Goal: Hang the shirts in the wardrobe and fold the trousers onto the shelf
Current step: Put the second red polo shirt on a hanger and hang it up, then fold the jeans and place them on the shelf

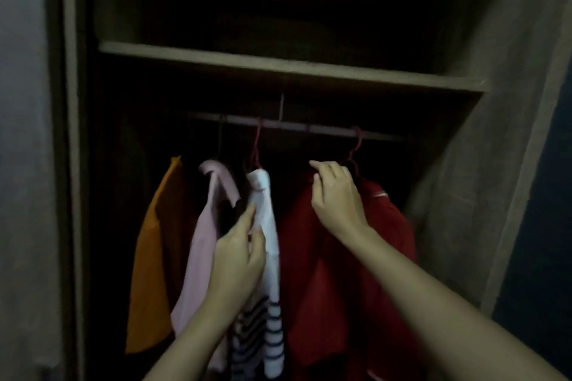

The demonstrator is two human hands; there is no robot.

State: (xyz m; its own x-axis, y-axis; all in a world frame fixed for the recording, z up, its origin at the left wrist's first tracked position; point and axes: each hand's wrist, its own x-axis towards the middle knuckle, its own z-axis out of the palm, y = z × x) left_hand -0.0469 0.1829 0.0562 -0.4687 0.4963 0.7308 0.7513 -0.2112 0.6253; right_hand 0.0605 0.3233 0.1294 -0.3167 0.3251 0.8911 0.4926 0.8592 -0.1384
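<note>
Red fabric shirt (346,257) on its pink hanger (356,148), right hand (335,195) gripping at its twelve o'clock; left hand (238,260) pinches white striped-hem shirt (269,244).

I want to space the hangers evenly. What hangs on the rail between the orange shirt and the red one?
In the head view, a pink shirt and a white striped shirt hang between the orange shirt and the red shirt; the left hand touches the white one.

Dim room (very dark), grey wall (21,133) left.
</note>
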